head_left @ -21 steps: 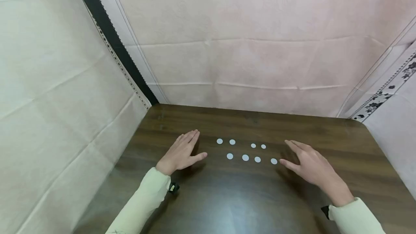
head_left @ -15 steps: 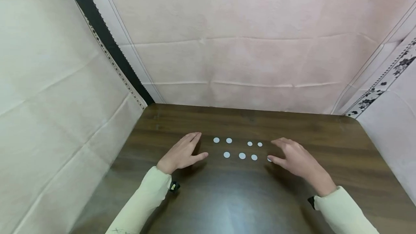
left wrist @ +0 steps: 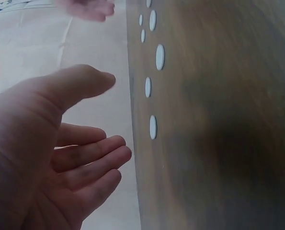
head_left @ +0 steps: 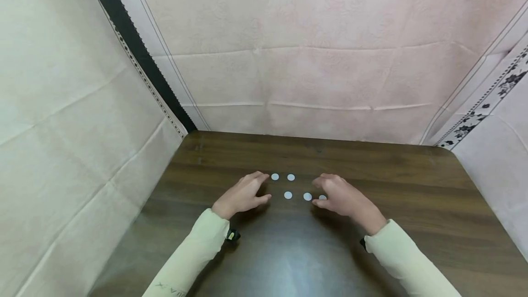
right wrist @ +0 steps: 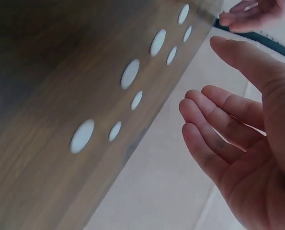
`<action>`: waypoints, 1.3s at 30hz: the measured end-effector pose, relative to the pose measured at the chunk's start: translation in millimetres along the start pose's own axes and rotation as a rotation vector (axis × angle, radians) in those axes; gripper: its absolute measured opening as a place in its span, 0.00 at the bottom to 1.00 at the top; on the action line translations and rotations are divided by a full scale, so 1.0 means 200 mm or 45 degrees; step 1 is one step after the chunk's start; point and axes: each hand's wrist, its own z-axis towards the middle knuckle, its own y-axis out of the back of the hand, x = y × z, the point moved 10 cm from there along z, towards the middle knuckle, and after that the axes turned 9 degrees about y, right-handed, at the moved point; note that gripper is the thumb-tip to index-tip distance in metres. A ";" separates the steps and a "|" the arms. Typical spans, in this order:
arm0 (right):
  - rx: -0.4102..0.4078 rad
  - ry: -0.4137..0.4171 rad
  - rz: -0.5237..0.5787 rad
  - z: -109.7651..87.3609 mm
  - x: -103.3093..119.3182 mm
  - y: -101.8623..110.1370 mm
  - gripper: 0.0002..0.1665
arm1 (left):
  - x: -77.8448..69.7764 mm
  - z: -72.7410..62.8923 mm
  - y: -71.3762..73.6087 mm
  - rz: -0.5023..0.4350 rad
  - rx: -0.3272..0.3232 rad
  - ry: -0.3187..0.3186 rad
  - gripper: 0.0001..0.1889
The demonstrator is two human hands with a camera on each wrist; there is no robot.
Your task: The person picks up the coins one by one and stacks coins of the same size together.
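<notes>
Broad stretches of the tabletop (head_left: 288,251) lie to the left, right and near side of the discs, while a narrower strip runs behind them to the far edge, where the corners are rounded and creased pale cloth (head_left: 330,81) hangs. The surface is dark brown wood grain with a soft shine on the near side. Between the left hand (head_left: 243,194) and right hand (head_left: 344,198), both opened wide, thumbs apart from fingers, holding nothing, sit the flat, round white discs (head_left: 307,196) in two loose rows, some hidden from above behind the right hand.
</notes>
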 end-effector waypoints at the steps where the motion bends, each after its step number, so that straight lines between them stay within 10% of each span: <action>1: 0.013 0.003 -0.002 0.02 0.01 -0.01 0.26 | -0.01 0.01 0.00 0.004 -0.003 -0.011 0.34; 12: 0.077 0.080 -0.026 0.18 0.08 -0.13 0.17 | -0.15 0.11 -0.08 0.047 -0.055 -0.159 0.18; 39: 0.144 0.044 0.082 0.36 0.08 -0.30 0.09 | -0.19 0.23 -0.20 -0.025 -0.049 -0.122 0.02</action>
